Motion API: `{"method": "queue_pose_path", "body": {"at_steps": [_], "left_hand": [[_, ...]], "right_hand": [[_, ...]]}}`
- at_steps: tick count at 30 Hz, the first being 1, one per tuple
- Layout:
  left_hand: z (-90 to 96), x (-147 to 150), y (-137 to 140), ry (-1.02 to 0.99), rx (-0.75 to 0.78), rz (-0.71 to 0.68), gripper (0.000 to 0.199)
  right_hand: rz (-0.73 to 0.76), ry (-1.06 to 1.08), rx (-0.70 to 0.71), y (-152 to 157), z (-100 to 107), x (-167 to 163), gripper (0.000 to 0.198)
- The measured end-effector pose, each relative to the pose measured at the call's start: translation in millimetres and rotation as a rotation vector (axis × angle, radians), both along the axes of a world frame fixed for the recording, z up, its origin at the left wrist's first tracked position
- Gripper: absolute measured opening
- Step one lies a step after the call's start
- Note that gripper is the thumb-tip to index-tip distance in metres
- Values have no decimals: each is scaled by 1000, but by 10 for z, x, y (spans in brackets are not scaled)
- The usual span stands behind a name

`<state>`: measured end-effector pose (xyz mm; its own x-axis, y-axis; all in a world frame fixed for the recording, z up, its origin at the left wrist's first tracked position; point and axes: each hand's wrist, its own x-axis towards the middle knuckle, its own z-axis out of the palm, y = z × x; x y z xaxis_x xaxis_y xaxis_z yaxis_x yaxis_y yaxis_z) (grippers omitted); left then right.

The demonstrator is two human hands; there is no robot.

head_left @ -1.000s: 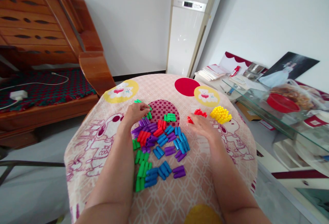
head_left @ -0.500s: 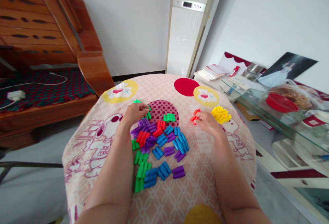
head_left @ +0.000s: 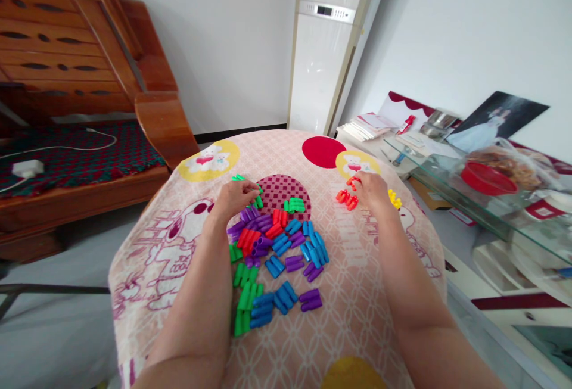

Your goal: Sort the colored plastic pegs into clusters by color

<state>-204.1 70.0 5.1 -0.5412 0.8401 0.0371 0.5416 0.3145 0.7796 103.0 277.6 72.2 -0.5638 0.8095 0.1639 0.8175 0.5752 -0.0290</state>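
My left hand (head_left: pixel 238 197) rests at the far left of the pile, its curled fingers closed on green bullet-shaped blocks (head_left: pixel 258 201), partly hidden under the hand. At the right, the fingertips of my right hand (head_left: pixel 373 191) pinch an orange-red bullet-shaped block (head_left: pixel 353 183). Just below it, several more orange-red blocks (head_left: pixel 347 199) lie side by side on the cloth. Between my arms spread joined blocks of the same shape: purple (head_left: pixel 256 220), red (head_left: pixel 248 241), blue (head_left: pixel 285 296) and green (head_left: pixel 294 205). Yellow blocks (head_left: pixel 394 199) show behind my right hand, mostly covered by it.
A patterned cloth (head_left: pixel 348 311) covers the round table. To the right stands a glass shelf (head_left: pixel 429 180) with a red bowl (head_left: pixel 487 178), papers and a photo. A wooden bench (head_left: pixel 156 121) is at the left, a tall white air conditioner (head_left: pixel 319 61) behind.
My right hand has moved up and to the right, uncovering the row of orange-red blocks and hiding most of the yellow pile. My left hand stays in place.
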Motion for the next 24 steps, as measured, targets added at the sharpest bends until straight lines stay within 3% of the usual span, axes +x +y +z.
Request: {"method": "queue_pose_path", "body": {"at_steps": [5,12,19,21,24], "left_hand": [[-23,-21,4,32,-5,5,28],[2,-8,-7,21,-11,4,29],[13,8,-13,31,-4,-5,31],[7,6,-11,47,-2,-6,31],[-5,1,-6,48,-6,-5,31]], "right_hand": [[51,-215,-47,110,-44,-112,31],[132,-308,-102,106,-111,-108,40],[33,93,1,-44,-44,21,37],[116,228,-21,-251,-50,-6,32],[364,372,-141,-672,-159,-181,24]]}}
